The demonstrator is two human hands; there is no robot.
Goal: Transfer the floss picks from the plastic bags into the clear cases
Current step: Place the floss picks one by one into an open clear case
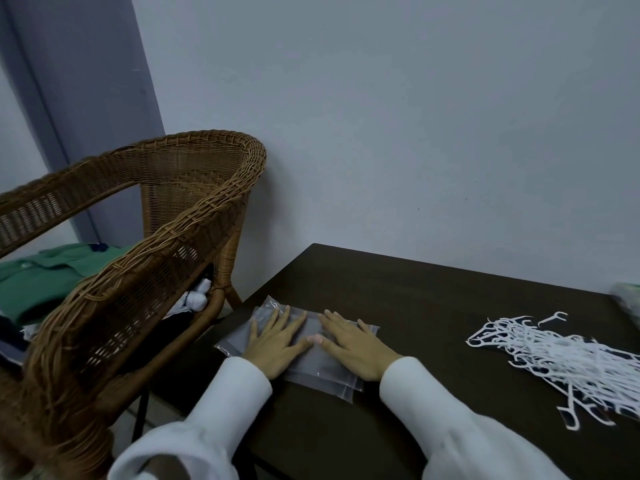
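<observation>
Both hands, left hand (pixel 277 344) and right hand (pixel 353 344), press flat with straight, spread fingers on the plastic bags (pixel 322 372). Floss picks (pixel 568 358) lie heaped on the counter (pixel 415 289), well right of the bags.

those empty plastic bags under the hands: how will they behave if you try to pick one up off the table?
Likely floppy: the plastic bags are thin clear film lying flat under the left hand and right hand. Probably very light, since they look empty. They overlap on the smooth dark table, so one may slide or drag another along.
</observation>
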